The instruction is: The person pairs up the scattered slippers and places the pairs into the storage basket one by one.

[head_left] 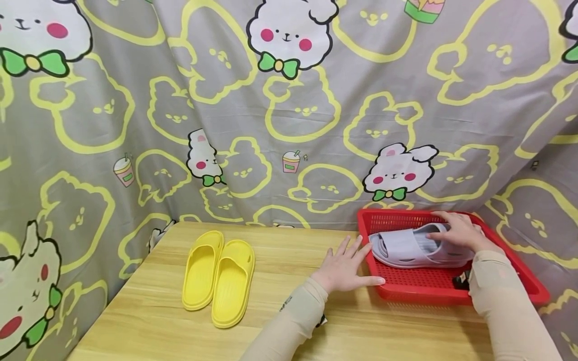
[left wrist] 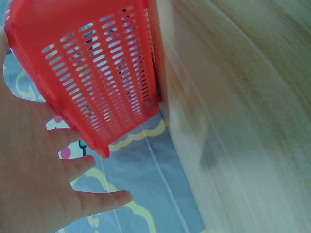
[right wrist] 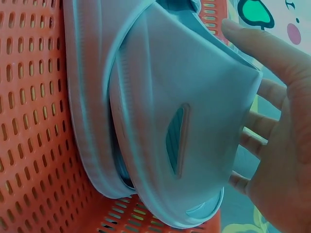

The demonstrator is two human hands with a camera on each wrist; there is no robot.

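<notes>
A pair of pale lilac slippers (head_left: 397,248) lies in the red plastic basket (head_left: 424,296), one overlapping the other; in the right wrist view the slipper (right wrist: 194,97) shows its strap and slot up close. My right hand (head_left: 462,233) is over their right end, thumb near the foot opening; the right wrist view has its fingers partly hidden behind the strap, thumb apart from them. At the basket's left side my left hand (head_left: 340,268) has its fingers spread, thumb at the front rim. In the left wrist view, this hand (left wrist: 34,170) is beside the slotted basket wall (left wrist: 97,73).
A pair of yellow slippers (head_left: 232,286) stands side by side on the wooden table (head_left: 149,306), left of the basket. Grey curtain cloth (head_left: 280,115) with yellow outlines and white cartoon animals hangs behind the table and at both sides.
</notes>
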